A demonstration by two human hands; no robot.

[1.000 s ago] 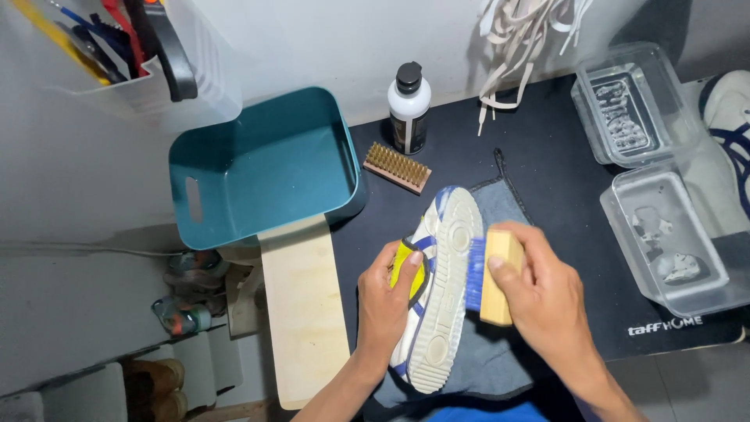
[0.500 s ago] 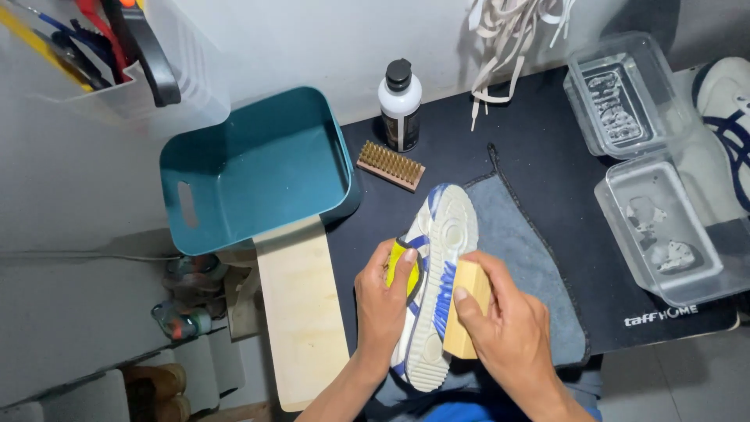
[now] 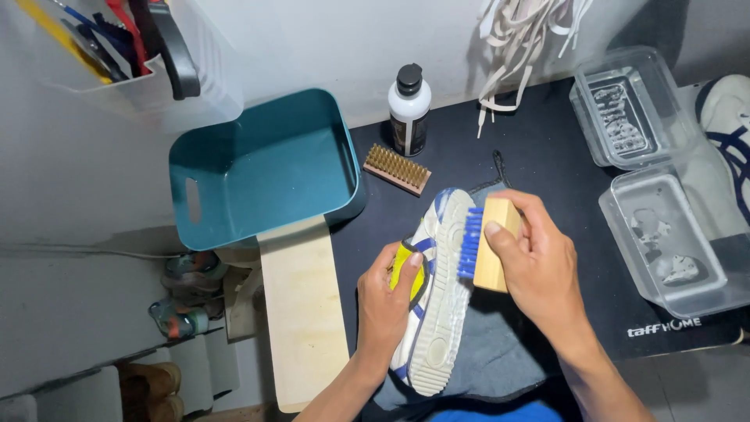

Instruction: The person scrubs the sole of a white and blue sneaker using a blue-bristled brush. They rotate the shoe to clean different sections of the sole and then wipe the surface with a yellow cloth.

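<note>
I see the sneaker (image 3: 439, 297) lying on its side on a grey cloth (image 3: 500, 355) spread over the dark mat (image 3: 539, 156), its pale ridged sole turned up toward me. Its long axis runs from the lower edge of the view, slightly left, up and away to the right; the end at the upper right lies under the brush, but I cannot tell toe from heel for certain. The upper shows white with blue stripes and a yellow-green insert.

My left hand (image 3: 387, 301) grips the shoe from its left side, fingers curled and clamped around the upper, the thumb over the yellow-green part. My right hand (image 3: 539, 262) is closed on a wooden block brush (image 3: 488, 242), thumb on its near face and fingers wrapped over the back; the blue bristles press against the sole's upper half.

Behind the shoe, a second brush (image 3: 397, 168) with brass-coloured bristles lies flat on the mat, and just beyond it stands a white bottle (image 3: 408, 109) with a black cap and a dark label band round its lower body. A teal tub (image 3: 262, 168) sits to the left, overlapping a pale wooden board (image 3: 303, 312). Two clear plastic boxes (image 3: 656, 180) sit at the right, end to end, with another white-and-navy shoe (image 3: 730, 133) beyond them. White lettering is printed on the mat's near right corner. White laces (image 3: 519, 47) hang against the wall.
</note>
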